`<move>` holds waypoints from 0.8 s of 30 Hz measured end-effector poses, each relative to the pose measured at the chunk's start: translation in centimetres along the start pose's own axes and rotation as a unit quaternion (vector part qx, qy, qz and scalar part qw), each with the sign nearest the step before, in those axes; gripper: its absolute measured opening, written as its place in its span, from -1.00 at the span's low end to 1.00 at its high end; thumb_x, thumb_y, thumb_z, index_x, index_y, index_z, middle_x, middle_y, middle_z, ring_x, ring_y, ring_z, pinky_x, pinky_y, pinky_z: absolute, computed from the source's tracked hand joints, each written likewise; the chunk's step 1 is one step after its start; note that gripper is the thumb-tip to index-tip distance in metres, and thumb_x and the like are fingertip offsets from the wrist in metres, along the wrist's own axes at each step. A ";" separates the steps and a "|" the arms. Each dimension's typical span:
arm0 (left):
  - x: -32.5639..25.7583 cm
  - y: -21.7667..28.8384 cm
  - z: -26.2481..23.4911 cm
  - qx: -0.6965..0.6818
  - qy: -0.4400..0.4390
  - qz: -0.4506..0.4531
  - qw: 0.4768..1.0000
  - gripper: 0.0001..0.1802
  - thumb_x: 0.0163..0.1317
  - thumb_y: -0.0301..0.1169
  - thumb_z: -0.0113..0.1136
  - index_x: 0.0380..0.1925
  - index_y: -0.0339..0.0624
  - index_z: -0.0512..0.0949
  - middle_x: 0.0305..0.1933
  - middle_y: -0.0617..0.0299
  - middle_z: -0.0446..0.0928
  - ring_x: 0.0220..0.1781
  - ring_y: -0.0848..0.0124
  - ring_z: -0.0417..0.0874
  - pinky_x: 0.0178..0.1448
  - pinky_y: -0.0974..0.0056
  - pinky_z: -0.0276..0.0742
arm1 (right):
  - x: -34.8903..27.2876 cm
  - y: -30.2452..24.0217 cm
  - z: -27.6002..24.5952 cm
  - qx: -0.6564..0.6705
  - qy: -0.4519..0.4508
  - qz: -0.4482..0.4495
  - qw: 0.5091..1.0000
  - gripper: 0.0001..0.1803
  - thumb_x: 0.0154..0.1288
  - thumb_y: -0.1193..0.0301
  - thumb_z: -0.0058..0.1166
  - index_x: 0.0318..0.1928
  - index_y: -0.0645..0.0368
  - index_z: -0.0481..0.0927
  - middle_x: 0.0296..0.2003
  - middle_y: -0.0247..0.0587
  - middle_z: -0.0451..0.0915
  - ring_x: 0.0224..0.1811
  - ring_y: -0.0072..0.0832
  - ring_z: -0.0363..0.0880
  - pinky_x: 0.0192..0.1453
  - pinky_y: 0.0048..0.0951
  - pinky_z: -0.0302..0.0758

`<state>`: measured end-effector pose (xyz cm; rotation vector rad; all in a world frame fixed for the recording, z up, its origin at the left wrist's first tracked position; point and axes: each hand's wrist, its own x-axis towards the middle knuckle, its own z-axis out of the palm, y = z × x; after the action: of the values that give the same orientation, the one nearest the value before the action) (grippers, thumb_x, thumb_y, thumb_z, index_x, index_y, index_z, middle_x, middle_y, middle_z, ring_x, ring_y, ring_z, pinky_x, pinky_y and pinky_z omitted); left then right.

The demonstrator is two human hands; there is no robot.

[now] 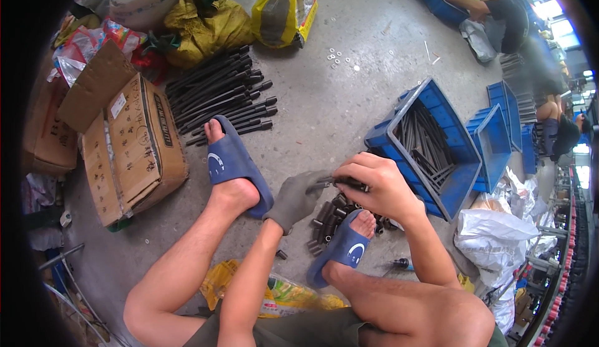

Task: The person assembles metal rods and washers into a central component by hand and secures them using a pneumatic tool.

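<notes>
My left hand [296, 200], in a grey glove, is closed around one end of a dark rod-like part [327, 182]. My bare right hand [382, 183] pinches the other end, where a black cylindrical piece shows between thumb and fingers. How the two ends join is hidden by the fingers. Just below the hands, a pile of short black cylindrical sleeves [326, 222] lies on the floor between my sandalled feet. One loose sleeve [281, 255] sits apart, nearer to me.
Long black rods [218, 91] with thicker ends lie stacked at left, beside a cardboard box [134, 147]. A blue crate [430, 188] of dark rods stands at right. Washers [334, 57] are scattered ahead. A screwdriver-like tool [402, 263] lies near my right leg. Other people work at far right.
</notes>
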<state>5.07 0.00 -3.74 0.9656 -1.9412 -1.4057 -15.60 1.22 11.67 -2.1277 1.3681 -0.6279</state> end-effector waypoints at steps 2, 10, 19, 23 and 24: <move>-0.4 -0.3 0.0 -0.019 0.004 -0.017 1.000 -0.54 0.28 -0.62 0.27 0.20 -0.18 0.68 0.04 -0.09 0.76 0.00 0.09 0.82 0.08 0.18 0.69 | -0.3 0.4 0.2 0.010 0.005 0.006 1.000 -0.70 0.15 0.56 0.40 -0.07 0.13 0.74 -0.25 -0.16 0.68 -0.18 -0.08 0.70 -0.12 -0.16 0.66; -0.3 -0.3 -0.3 -0.036 -0.005 -0.032 0.999 -0.55 0.31 -0.66 0.27 0.19 -0.17 0.71 0.02 -0.02 0.79 -0.06 0.36 0.81 0.04 0.27 0.69 | -0.1 1.9 0.0 0.120 0.013 0.060 0.991 -0.81 0.18 0.54 0.41 -0.16 0.20 0.80 -0.26 -0.13 0.73 -0.23 -0.17 0.77 -0.11 -0.27 0.66; 0.0 0.6 -1.0 -0.043 -0.061 -0.045 0.996 -0.55 0.30 -0.68 0.25 0.17 -0.11 0.73 -0.02 0.03 0.79 -0.09 0.36 0.80 -0.01 0.27 0.68 | 0.5 2.4 -1.4 0.192 -0.076 0.134 0.969 -0.79 0.18 0.52 0.45 -0.15 0.26 0.79 -0.26 -0.13 0.74 -0.24 -0.29 0.72 -0.07 -0.34 0.63; -0.3 0.7 -0.8 -0.043 -0.039 -0.029 0.998 -0.53 0.28 -0.69 0.25 0.17 -0.12 0.73 -0.02 0.04 0.79 -0.07 0.34 0.80 0.01 0.26 0.68 | 0.6 2.4 -1.6 0.196 -0.094 0.124 0.968 -0.78 0.17 0.52 0.46 -0.16 0.26 0.79 -0.27 -0.12 0.74 -0.20 -0.29 0.73 -0.03 -0.32 0.62; -0.5 0.6 -0.7 -0.054 -0.030 -0.019 0.998 -0.53 0.27 -0.69 0.26 0.17 -0.12 0.73 -0.01 0.05 0.79 -0.07 0.32 0.81 0.02 0.26 0.69 | 0.4 2.6 -1.3 0.194 -0.087 0.119 0.970 -0.80 0.19 0.52 0.48 -0.16 0.26 0.79 -0.26 -0.14 0.74 -0.20 -0.32 0.72 -0.04 -0.35 0.61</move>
<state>5.79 0.05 -3.00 0.9230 -1.8773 -1.5613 -18.02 -0.29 11.00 -1.6405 1.2593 -0.5441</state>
